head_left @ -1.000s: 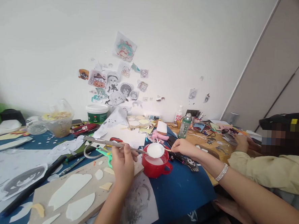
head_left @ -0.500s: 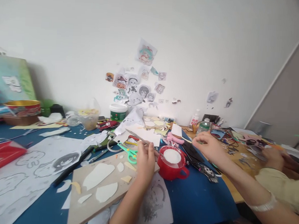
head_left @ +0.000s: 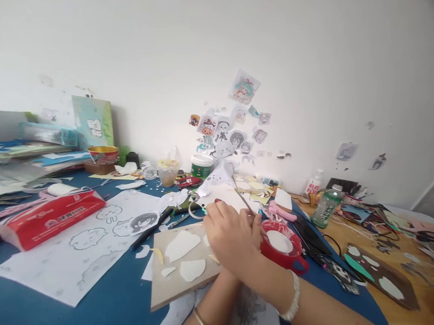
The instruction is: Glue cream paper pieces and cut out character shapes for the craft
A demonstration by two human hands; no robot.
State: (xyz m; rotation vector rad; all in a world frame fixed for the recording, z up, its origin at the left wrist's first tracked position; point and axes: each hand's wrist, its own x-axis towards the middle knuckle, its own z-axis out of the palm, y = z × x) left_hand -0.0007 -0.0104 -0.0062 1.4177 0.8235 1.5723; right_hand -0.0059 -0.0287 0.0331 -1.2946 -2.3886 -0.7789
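My left hand (head_left: pixel 256 227) is closed around a thin stick (head_left: pixel 244 201), perhaps a brush, beside a red cup (head_left: pixel 288 257) holding white paste. My right forearm crosses over the left one. My right hand (head_left: pixel 230 232) has its fingers bent down over the far edge of a beige board (head_left: pixel 161 294); their tips are hard to see. Only a bit of the green scissors (head_left: pixel 204 208) shows past these fingers. White cut-out pieces (head_left: pixel 182 245) and a yellow scrap (head_left: pixel 157 255) lie on the board.
A drawn sheet (head_left: pixel 59 270) and red packet (head_left: pixel 57 219) lie at left. Behind stand a green-labelled tub (head_left: pixel 201 167) and plastic cup (head_left: pixel 168 173). At right are a bottle (head_left: pixel 327 207), pink tool (head_left: pixel 282 211) and brown board (head_left: pixel 400 284) with white pieces.
My right hand has swung left across my left arm, from beyond the red cup to the green scissors. The view has turned left, and another person's hand and sleeve have left the picture.
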